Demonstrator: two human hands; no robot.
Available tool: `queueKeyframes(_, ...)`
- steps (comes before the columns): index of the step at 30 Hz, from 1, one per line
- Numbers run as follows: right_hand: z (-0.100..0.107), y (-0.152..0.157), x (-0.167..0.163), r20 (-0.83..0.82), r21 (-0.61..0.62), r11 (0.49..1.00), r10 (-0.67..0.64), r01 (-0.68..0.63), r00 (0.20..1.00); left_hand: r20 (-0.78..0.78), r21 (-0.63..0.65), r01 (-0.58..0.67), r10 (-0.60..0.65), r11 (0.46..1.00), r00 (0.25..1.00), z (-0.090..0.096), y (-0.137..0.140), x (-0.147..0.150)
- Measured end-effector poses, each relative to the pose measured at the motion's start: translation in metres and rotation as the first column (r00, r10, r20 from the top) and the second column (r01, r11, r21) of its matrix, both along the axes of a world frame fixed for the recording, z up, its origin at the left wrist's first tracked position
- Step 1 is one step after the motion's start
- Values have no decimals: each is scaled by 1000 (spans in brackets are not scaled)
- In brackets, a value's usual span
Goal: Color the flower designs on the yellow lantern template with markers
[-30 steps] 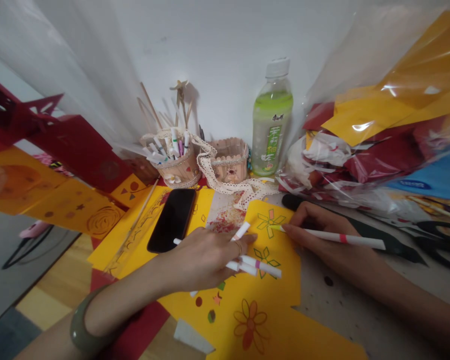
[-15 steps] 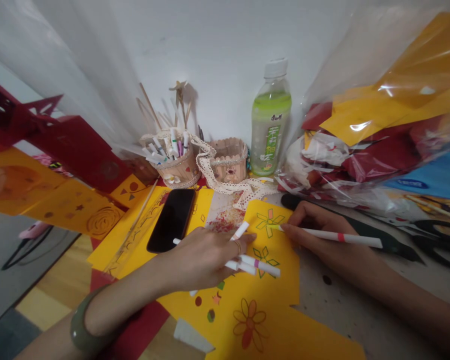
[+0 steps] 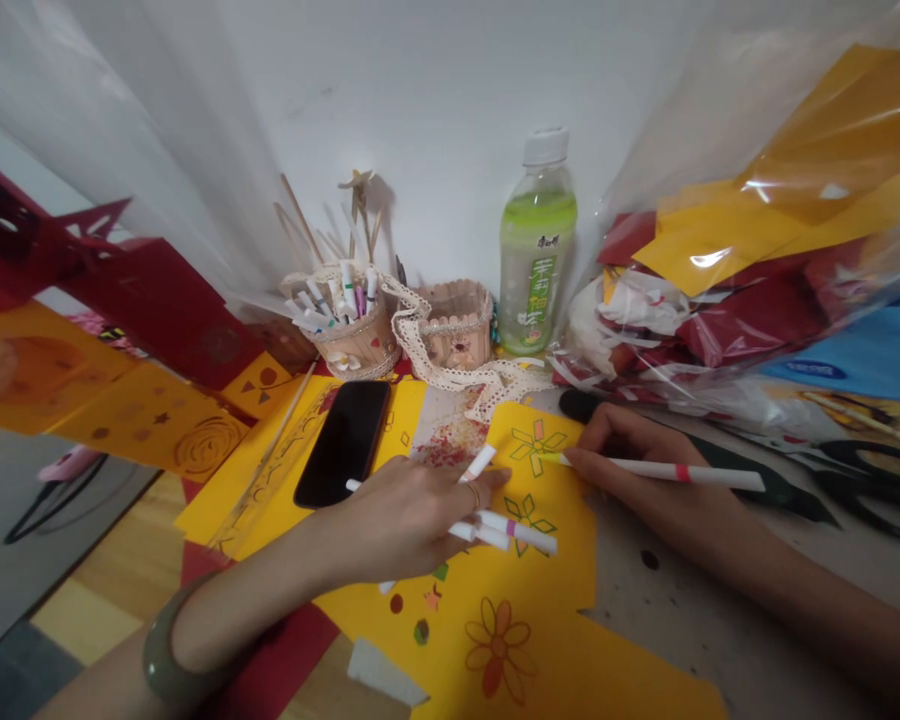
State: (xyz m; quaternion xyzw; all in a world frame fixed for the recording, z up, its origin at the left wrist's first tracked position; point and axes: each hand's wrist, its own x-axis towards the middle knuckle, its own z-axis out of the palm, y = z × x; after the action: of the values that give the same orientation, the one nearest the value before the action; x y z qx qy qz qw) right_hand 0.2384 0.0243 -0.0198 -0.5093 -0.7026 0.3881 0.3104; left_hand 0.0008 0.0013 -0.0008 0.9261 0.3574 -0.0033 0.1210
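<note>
- Right hand (image 3: 622, 455): grasps the red-banded marker (image 3: 690, 473) in a writing grip, fingertips close behind the yellow tip. The tip is on or just over the upper flower (image 3: 538, 430), near the far edge of the yellow sheet (image 3: 570, 585).
- Left hand (image 3: 412, 510): lies on the sheet, fingers curled round several spare markers (image 3: 525, 533), index finger extended toward the flowers.
- Keep the tip inside the petal outline — short, light strokes suit so narrow a shape.
- Brace the sheet with the left fingertips well clear of the wet colour; the spare markers overlap the lower flower (image 3: 527, 508) and could smudge it.
- Support the right wrist on the surface (image 3: 637, 640), beyond the sheet's right edge.
- Surface: grey and speckled. The phone (image 3: 343, 443) lies left of the left hand; scissors (image 3: 840, 490) lie toward the right edge.
- Far edge, left to right: marker holder (image 3: 360, 345), lace trim (image 3: 420, 360), wooden basket (image 3: 461, 345), upright bottle (image 3: 536, 275), clear bag (image 3: 765, 300) of red and yellow paper.
- Room: a plain white wall (image 3: 420, 100) stands directly behind — reach is limited on that side.
</note>
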Motion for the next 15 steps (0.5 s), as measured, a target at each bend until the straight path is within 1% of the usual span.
queueKeyframes(2,-1,1,0,-1,5,1000,5,-5,1000,14,-3,11,-11,1000,1000,0,0,0)
queueKeyframes(7,1,0,-1,-18,-26,1000,16,-17,1000,21,23,20,-20,1000,1000,-1,1,0)
queueKeyframes(12,3,-3,-3,-43,-126,992,16,-21,999,8,24,6,-6,1000,1000,-2,0,-1)
queueKeyframes(15,2,-3,-3,-52,-127,991,39,-45,998,2,25,10,-10,1000,1000,-2,0,-1)
